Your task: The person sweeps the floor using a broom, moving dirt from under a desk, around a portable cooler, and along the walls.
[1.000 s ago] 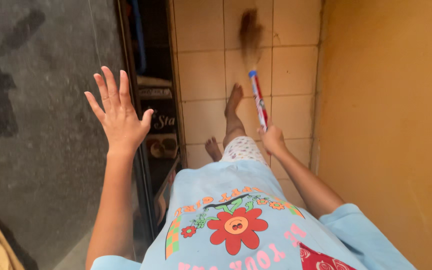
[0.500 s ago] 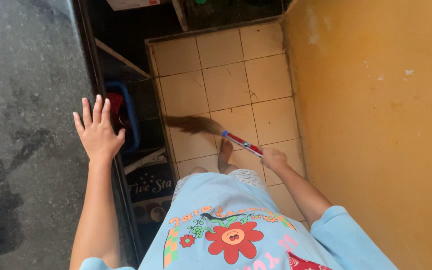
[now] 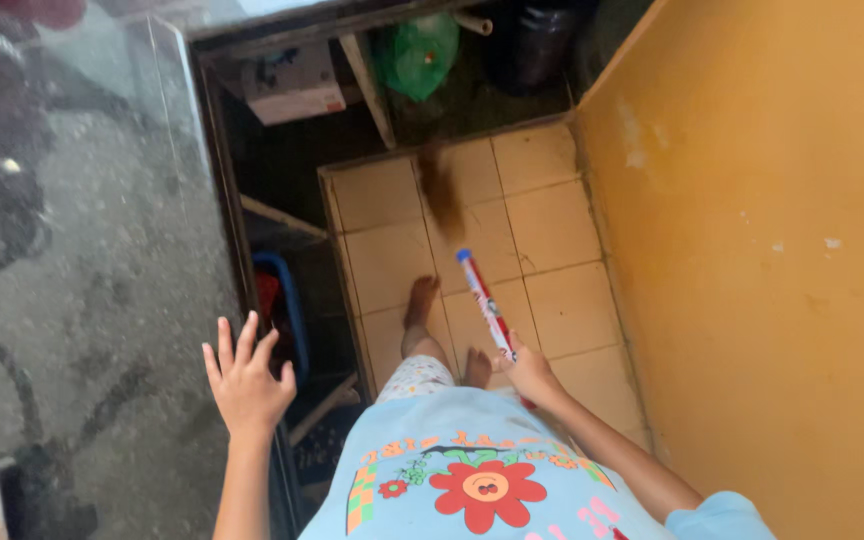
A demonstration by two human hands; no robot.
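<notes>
your right hand [image 3: 530,372] is wrapped around the red, white and blue handle of a broom [image 3: 482,300], which slants forward over the tiled floor [image 3: 552,220]; its dark bristles [image 3: 440,190] blur near the far tiles. your left hand [image 3: 247,380] is raised with fingers spread wide and holds nothing, hovering at the edge of a glass-topped table [image 3: 92,300]. your bare feet stand on the tiles beside the broom handle. a yellow wall [image 3: 772,250] runs along your right. a green bag [image 3: 417,55] and a cardboard box [image 3: 292,85] sit in the dark space beyond the tiles, and a blue bin [image 3: 287,310] stands under the table edge.
</notes>
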